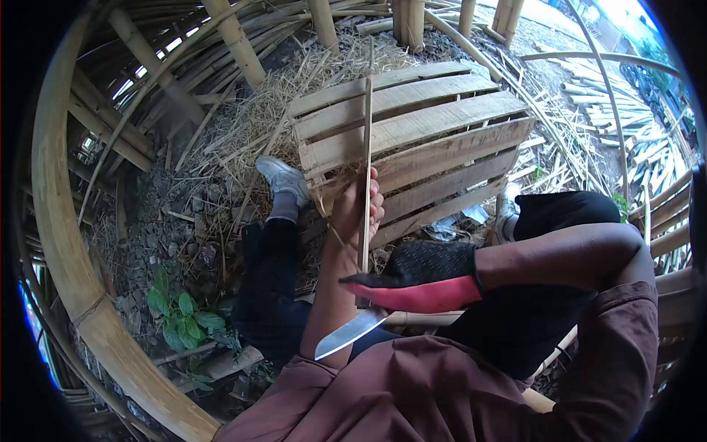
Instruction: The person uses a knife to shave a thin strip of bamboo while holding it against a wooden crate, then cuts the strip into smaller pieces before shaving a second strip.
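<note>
Though gappy, wooden pallet (442, 120) — straw (309, 74) around, bamboo poles (324, 26) beyond.

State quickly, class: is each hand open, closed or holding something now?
Left hand: closed around a long thin strip.
Right hand, gloved: closed, holding a knife.

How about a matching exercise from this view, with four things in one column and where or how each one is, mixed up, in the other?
Things:
1. knife
2. long strip
3. wooden platform
4. leafy plant

Places and states:
A. gripped by the bare left hand
B. green, low on the ground at the left of the picture
C. held in the gloved right hand
D. pale, with gaps between its slats

Pairs: 1-C, 2-A, 3-D, 4-B
</note>
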`<state>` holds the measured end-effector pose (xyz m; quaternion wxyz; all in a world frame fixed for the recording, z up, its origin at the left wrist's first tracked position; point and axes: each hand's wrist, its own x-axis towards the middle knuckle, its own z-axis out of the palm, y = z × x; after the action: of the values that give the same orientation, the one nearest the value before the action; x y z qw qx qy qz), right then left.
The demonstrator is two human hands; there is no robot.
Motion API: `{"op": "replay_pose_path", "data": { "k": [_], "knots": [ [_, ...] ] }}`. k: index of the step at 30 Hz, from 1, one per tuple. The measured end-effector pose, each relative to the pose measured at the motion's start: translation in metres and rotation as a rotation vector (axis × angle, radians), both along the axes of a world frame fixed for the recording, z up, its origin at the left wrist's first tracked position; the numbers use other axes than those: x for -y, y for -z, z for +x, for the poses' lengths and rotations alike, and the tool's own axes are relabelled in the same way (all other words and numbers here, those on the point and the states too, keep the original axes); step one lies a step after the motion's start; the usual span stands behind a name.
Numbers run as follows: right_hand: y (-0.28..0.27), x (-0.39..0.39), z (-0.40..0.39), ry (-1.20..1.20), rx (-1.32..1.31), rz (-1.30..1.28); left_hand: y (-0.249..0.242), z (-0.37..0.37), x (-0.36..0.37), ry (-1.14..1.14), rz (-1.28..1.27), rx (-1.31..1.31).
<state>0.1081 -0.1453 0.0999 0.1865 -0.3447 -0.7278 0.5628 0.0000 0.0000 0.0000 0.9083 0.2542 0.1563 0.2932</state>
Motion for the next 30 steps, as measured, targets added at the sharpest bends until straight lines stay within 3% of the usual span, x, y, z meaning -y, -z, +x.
{"op": "replay_pose_path", "data": {
  "k": [2,3,5,7,9,10,11,13,14,15,17,19,21,22,23,27,28,29,30],
  "knots": [
    [-0.032,-0.006,0.009,-0.175,0.398,0.133,0.002,-0.004,-0.007,0.103,-0.017,0.072],
    [-0.027,-0.001,0.014,-0.184,0.406,0.095,0.005,-0.003,0.002,0.1,-0.055,0.086],
    [0.001,-0.001,0.03,-0.097,0.249,0.552,0.006,0.0,-0.001,0.068,-0.027,0.025],
    [-0.025,-0.007,0.035,-0.003,0.219,0.497,-0.003,0.001,0.002,0.052,0.048,0.005],
    [-0.052,-0.011,0.039,0.182,0.136,0.366,-0.019,0.001,0.022,-0.228,0.085,-0.132],
    [-0.048,-0.022,0.033,0.293,-0.017,0.604,-0.019,-0.003,0.017,-0.108,0.011,-0.109],
    [-0.064,-0.012,0.044,0.444,0.051,0.205,-0.005,-0.004,0.007,-0.002,0.013,-0.123],
    [-0.061,-0.023,0.055,0.501,-0.452,-0.111,-0.011,0.0,0.011,-0.04,0.085,-0.118],
    [-0.062,-0.026,0.057,0.566,-0.446,-0.013,-0.014,0.0,0.013,-0.039,0.093,-0.107],
    [-0.076,-0.027,0.059,0.621,-0.479,-0.148,-0.017,-0.001,0.015,-0.048,0.101,-0.135],
    [-0.084,-0.031,0.07,0.648,-0.456,-0.124,-0.018,-0.002,0.017,-0.058,0.116,-0.15],
    [-0.093,-0.028,0.076,0.708,-0.081,0.316,-0.018,-0.003,0.019,-0.057,0.101,-0.209],
    [-0.101,-0.023,0.077,0.55,0.379,1.102,-0.016,-0.006,0.023,-0.064,0.086,-0.178],
    [-0.105,-0.022,0.072,0.458,0.415,1.142,-0.01,-0.006,0.023,-0.076,0.116,-0.178],
    [-0.12,-0.015,0.067,0.32,0.649,1.158,-0.008,-0.003,0.02,-0.092,0.15,-0.174],
    [-0.115,-0.036,0.047,0.112,0.564,1.525,-0.008,-0.004,0.021,-0.071,0.08,-0.237],
    [-0.118,-0.041,0.039,0.051,0.59,1.442,-0.005,-0.003,0.022,-0.164,0.392,-0.334],
    [-0.125,-0.049,0.028,0.024,0.704,1.479,0.0,-0.005,0.021,-0.166,0.465,-0.321],
    [-0.125,-0.066,0.022,0.019,0.733,1.453,0.009,-0.003,0.019,-0.119,0.294,-0.231]
  ]
}}
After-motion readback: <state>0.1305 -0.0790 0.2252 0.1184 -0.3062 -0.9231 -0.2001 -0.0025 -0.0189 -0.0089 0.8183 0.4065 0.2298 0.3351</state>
